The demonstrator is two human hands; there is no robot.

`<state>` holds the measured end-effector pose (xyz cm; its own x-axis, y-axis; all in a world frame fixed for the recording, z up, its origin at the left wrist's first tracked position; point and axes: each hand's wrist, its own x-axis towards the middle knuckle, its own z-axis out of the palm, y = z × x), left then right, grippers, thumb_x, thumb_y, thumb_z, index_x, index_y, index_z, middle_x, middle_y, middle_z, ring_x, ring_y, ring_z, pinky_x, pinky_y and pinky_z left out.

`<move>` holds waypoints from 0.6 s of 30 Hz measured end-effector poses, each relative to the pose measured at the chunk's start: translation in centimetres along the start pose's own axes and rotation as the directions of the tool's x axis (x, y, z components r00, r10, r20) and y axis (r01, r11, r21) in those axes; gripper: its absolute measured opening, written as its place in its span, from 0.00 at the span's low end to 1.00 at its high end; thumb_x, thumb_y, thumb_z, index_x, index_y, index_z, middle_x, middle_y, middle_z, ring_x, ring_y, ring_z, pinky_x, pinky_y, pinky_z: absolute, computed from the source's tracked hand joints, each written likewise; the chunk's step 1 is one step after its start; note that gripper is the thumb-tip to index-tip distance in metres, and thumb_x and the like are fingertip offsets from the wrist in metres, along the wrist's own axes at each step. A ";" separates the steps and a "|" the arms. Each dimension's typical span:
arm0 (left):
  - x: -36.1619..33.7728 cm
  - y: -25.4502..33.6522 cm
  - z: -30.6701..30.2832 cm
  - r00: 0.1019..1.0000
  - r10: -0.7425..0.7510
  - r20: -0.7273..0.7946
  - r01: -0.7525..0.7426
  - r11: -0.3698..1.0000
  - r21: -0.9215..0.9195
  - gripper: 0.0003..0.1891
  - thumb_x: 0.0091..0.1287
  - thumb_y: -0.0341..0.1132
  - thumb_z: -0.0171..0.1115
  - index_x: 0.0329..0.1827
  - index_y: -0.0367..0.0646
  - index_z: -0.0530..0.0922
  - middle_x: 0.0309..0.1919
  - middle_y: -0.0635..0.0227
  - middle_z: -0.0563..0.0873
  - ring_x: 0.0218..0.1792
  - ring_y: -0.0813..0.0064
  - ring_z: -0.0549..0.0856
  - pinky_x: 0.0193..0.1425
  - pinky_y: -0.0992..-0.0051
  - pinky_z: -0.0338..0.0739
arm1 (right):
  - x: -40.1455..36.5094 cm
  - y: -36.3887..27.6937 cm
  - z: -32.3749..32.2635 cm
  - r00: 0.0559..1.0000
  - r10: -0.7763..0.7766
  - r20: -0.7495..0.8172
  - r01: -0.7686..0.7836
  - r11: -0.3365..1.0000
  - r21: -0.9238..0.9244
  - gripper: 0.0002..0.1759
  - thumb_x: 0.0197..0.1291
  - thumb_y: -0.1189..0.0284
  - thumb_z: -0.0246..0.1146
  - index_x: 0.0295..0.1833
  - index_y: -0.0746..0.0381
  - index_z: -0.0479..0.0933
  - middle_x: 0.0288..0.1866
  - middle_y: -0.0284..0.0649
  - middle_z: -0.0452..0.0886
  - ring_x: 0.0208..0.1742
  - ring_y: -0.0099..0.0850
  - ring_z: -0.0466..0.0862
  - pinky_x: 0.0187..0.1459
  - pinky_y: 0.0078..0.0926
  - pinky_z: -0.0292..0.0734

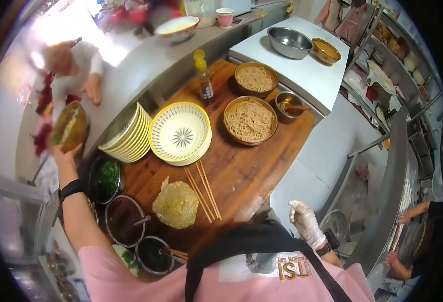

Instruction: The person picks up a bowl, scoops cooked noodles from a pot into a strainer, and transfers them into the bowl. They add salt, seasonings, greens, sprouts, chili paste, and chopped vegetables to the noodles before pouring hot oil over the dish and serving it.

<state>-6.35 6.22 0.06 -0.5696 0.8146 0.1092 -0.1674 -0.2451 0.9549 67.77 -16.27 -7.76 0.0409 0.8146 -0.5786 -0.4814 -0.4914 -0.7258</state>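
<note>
My left hand (67, 152) reaches out at the far left and holds a brown bowl (71, 125) with pale food in it, over the counter's edge. My right hand (304, 219), in a clear glove, hangs beside the wooden table (277, 173) with its fingers curled; whether anything is in them cannot be made out. Two bowls of noodles (250, 121) (256, 79) stand on the table, near stacked yellow-rimmed bowls (179, 132). Chopsticks (203, 191) lie beside a bag of yellow bits (176, 205).
Across the counter (130, 75) stands a person (75, 63), one hand resting on it. Containers of greens (107, 179) and dark sauce (124, 219) line the table's left side. A metal bowl (290, 42) sits on the white top. Another person's hands (406, 216) show at far right.
</note>
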 end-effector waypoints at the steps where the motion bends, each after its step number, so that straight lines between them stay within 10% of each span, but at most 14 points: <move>1: 0.8 -0.2 -0.4 0.980 0.108 0.164 -0.161 0.922 0.352 0.25 0.55 0.37 0.62 0.55 0.39 0.66 0.58 0.48 0.64 0.62 0.60 0.62 0.58 0.52 0.63 | 1.0 -0.5 0.4 1.000 0.008 0.017 -0.008 1.000 -0.013 0.06 0.58 0.70 0.55 0.36 0.60 0.74 0.21 0.29 0.72 0.21 0.19 0.69 0.25 0.13 0.63; 3: -2.1 0.8 3.0 0.998 -0.003 0.064 -0.015 0.960 0.280 0.26 0.56 0.36 0.60 0.56 0.38 0.64 0.57 0.47 0.65 0.60 0.59 0.64 0.58 0.51 0.63 | 2.6 -1.8 0.8 0.998 0.037 0.053 -0.035 0.999 -0.037 0.06 0.58 0.71 0.54 0.37 0.60 0.74 0.21 0.29 0.71 0.21 0.19 0.69 0.25 0.12 0.63; 4: -4.5 1.8 7.3 0.973 -0.198 -0.115 0.188 0.978 -0.091 0.26 0.57 0.36 0.59 0.57 0.38 0.63 0.56 0.47 0.65 0.59 0.58 0.64 0.58 0.51 0.64 | 4.1 -2.7 0.9 0.994 0.046 0.098 -0.040 0.997 -0.059 0.06 0.59 0.71 0.53 0.38 0.61 0.74 0.21 0.29 0.71 0.21 0.19 0.69 0.25 0.12 0.63; 7: -14.4 4.0 22.0 0.881 -0.354 -0.312 0.229 0.899 -0.374 0.27 0.58 0.35 0.57 0.59 0.36 0.60 0.53 0.46 0.65 0.56 0.55 0.66 0.58 0.49 0.65 | 9.4 -5.0 0.4 0.979 0.128 0.157 -0.107 0.985 -0.136 0.07 0.60 0.73 0.51 0.41 0.62 0.73 0.21 0.30 0.71 0.22 0.19 0.70 0.24 0.12 0.63; 11: -28.2 5.4 34.8 0.953 0.163 0.256 -0.184 0.981 0.060 0.22 0.62 0.33 0.51 0.58 0.34 0.62 0.38 0.55 0.76 0.42 0.63 0.76 0.55 0.63 0.69 | 17.3 -9.3 0.2 0.926 0.274 0.260 -0.186 0.930 -0.317 0.08 0.61 0.74 0.50 0.42 0.62 0.73 0.23 0.30 0.72 0.22 0.19 0.71 0.25 0.12 0.65; 14: -31.7 9.4 37.8 0.533 0.519 0.668 -0.756 0.647 0.100 0.22 0.66 0.40 0.46 0.55 0.29 0.64 0.39 0.56 0.76 0.45 0.64 0.76 0.60 0.60 0.63 | 21.9 -13.2 -0.2 0.899 0.331 0.288 -0.191 0.886 -0.424 0.08 0.59 0.73 0.51 0.40 0.61 0.74 0.21 0.29 0.72 0.20 0.18 0.70 0.24 0.11 0.64; 18: -33.7 10.6 41.8 0.421 0.575 0.702 -0.860 0.499 0.107 0.21 0.66 0.40 0.46 0.54 0.30 0.65 0.39 0.56 0.76 0.44 0.64 0.76 0.59 0.61 0.64 | 24.3 -16.6 -2.1 0.871 0.344 0.350 -0.143 0.860 -0.489 0.07 0.58 0.74 0.52 0.39 0.62 0.75 0.20 0.29 0.71 0.20 0.17 0.69 0.22 0.11 0.63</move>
<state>44.74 -1.89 18.01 0.2291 0.5709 0.7884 0.4923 -0.7666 0.4122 78.57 11.05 -10.59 -0.4368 0.6483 -0.6237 0.0085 -0.6903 -0.7235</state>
